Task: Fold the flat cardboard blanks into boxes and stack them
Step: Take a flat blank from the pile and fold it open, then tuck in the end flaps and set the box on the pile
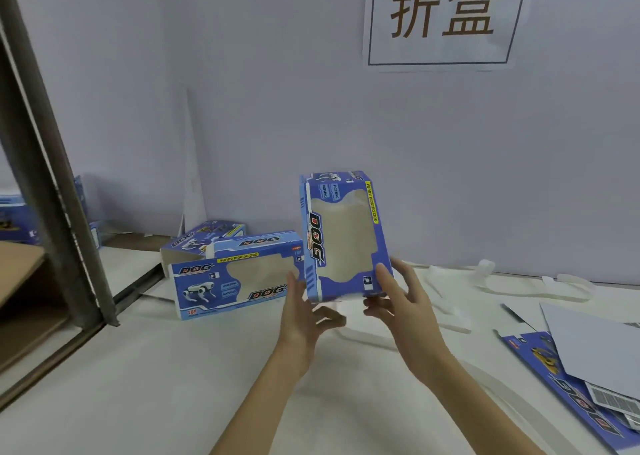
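A folded blue box [341, 236] printed "DOG", with a window cut-out, stands on end in the air above the white table [138, 368]. My right hand [398, 302] holds its lower right corner, thumb on the front face and fingers underneath. My left hand [304, 312] is at its lower left edge with the fingers straight; whether it touches the box is unclear. A second folded box [235, 279] lies on its side to the left, with a third one [202, 241] behind it. Flat blue blanks [540, 361] lie at the right edge, partly under pale sheets.
A pale wall with a paper sign [443, 18] closes the back. A dark metal post [45, 163] slants at the left beside brown cardboard [24, 278] and more blue boxes [14, 219]. White plastic strips [519, 285] lie at the back right of the table.
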`<action>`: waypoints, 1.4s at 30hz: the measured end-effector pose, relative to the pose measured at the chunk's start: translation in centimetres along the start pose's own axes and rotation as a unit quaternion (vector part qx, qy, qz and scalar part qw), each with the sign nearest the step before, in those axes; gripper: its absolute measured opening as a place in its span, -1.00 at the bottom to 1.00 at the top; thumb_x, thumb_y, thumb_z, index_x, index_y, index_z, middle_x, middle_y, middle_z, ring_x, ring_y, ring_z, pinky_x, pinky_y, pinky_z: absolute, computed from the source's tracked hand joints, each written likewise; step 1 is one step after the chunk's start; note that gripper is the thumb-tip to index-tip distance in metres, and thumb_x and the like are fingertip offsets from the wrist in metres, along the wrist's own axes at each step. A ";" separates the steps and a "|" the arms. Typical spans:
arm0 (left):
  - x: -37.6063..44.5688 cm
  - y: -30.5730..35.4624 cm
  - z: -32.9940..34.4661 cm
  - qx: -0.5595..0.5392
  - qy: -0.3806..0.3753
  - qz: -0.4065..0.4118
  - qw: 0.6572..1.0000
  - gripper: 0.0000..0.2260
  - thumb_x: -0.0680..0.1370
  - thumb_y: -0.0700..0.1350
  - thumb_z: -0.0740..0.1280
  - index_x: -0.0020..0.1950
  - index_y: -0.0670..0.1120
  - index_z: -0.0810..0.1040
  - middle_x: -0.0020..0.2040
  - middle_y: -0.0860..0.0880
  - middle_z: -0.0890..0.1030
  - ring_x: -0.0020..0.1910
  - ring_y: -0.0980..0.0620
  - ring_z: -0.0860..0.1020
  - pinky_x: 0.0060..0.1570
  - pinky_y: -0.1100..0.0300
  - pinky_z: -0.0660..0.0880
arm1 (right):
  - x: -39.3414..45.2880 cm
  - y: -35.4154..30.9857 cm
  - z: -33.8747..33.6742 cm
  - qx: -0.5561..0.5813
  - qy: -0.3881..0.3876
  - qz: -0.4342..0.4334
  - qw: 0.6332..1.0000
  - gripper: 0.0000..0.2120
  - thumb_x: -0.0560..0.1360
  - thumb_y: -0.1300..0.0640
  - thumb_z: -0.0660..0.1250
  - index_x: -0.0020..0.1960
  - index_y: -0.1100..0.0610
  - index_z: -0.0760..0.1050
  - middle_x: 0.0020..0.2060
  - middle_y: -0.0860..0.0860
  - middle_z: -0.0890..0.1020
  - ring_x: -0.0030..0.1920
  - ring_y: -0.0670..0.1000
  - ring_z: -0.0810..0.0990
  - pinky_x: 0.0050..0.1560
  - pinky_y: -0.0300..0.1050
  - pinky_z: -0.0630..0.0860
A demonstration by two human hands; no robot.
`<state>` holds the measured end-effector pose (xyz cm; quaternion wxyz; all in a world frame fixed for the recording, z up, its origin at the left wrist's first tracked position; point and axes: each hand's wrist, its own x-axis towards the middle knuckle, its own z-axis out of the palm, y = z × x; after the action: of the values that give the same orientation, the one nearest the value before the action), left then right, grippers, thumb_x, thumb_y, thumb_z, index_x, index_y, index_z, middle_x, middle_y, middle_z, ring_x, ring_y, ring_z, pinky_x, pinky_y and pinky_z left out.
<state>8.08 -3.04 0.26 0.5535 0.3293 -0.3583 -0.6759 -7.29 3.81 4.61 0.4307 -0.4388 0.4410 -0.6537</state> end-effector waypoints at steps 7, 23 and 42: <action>1.1 0.4 -1.5 -0.046 0.076 -0.068 0.994 -0.43 0.70 0.30 0.07 -0.02 -0.15 0.58 -0.37 -0.07 0.49 -0.56 0.00 0.29 -0.27 0.12 0.37 | 5.4 -2.0 10.9 0.031 -0.130 0.062 0.989 -0.27 0.58 -0.17 0.43 0.62 -0.03 0.19 0.03 -0.08 0.70 0.11 -0.12 0.72 0.42 0.02 0.50; 0.6 0.3 0.3 0.051 0.064 -0.093 0.992 -0.57 0.71 0.16 0.19 -0.04 -0.15 0.65 -0.37 -0.03 0.55 -0.48 0.02 0.39 -0.31 0.11 0.47 | 0.6 1.6 -6.2 -0.269 0.015 -0.089 0.959 -0.77 0.67 0.25 0.28 0.08 -0.02 0.64 0.11 -0.09 0.68 0.08 -0.06 0.69 0.10 -0.12 0.67; -0.8 -0.6 2.2 0.072 -0.050 -0.096 0.991 -0.61 0.68 0.14 0.22 0.04 -0.16 0.62 -0.29 -0.08 0.57 -0.37 -0.06 0.41 -0.15 -0.03 0.45 | -0.7 2.2 -21.2 -0.700 0.115 0.080 0.701 -0.83 0.60 0.33 0.20 0.12 0.14 0.48 0.15 0.06 0.60 0.12 0.10 0.52 0.42 -0.03 0.31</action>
<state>6.05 -1.86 1.02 0.4421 0.3666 -0.4000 -0.7142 -26.95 8.15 -2.41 -0.0035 -0.4985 0.8509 -0.1655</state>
